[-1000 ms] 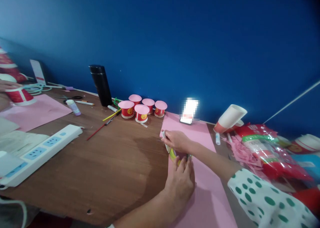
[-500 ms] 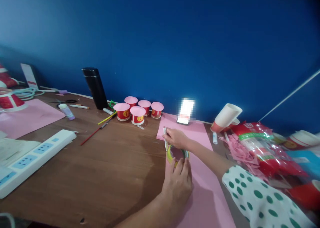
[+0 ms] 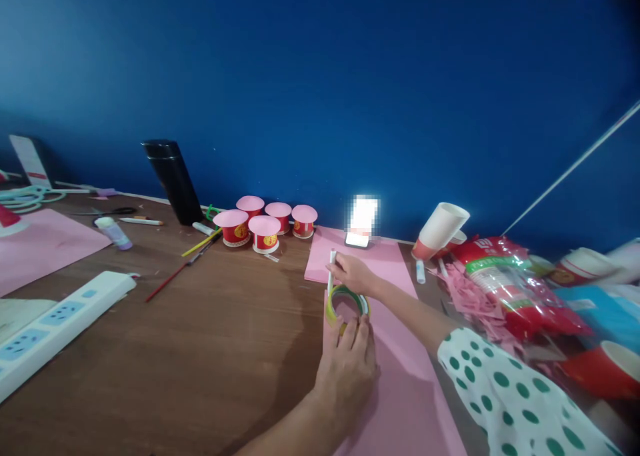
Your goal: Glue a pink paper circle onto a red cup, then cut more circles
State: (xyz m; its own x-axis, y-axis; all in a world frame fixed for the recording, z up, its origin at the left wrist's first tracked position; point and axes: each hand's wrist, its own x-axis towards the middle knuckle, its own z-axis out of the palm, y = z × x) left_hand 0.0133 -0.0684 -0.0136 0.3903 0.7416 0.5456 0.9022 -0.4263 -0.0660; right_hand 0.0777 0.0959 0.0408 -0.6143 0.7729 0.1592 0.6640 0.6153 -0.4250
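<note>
A roll of tape (image 3: 331, 309), yellow-green at its edge, lies flat on a pink paper sheet (image 3: 400, 389) near the sheet's left edge. Spread over the near side of the roll, the fingers of my left hand (image 3: 347, 359) hold it down. Beyond the roll, my right hand (image 3: 356, 274) pinches a slim white marker (image 3: 331, 269), nearly upright. Its lower end meets the roll's outer left rim, and I cannot make out any drawn line.
Several small red cups with pink paper tops (image 3: 265, 227) stand left of a lit phone (image 3: 363, 219). A black flask (image 3: 173, 183), brushes (image 3: 167, 283), glue stick (image 3: 114, 233) and power strip (image 3: 65, 323) lie further left. At right are paper cups (image 3: 443, 229) and a red plastic bag (image 3: 500, 276).
My view has turned slightly right, so the scene sits further left. The marker has moved a little away from me along the roll's left rim. Both hands keep their holds.
</note>
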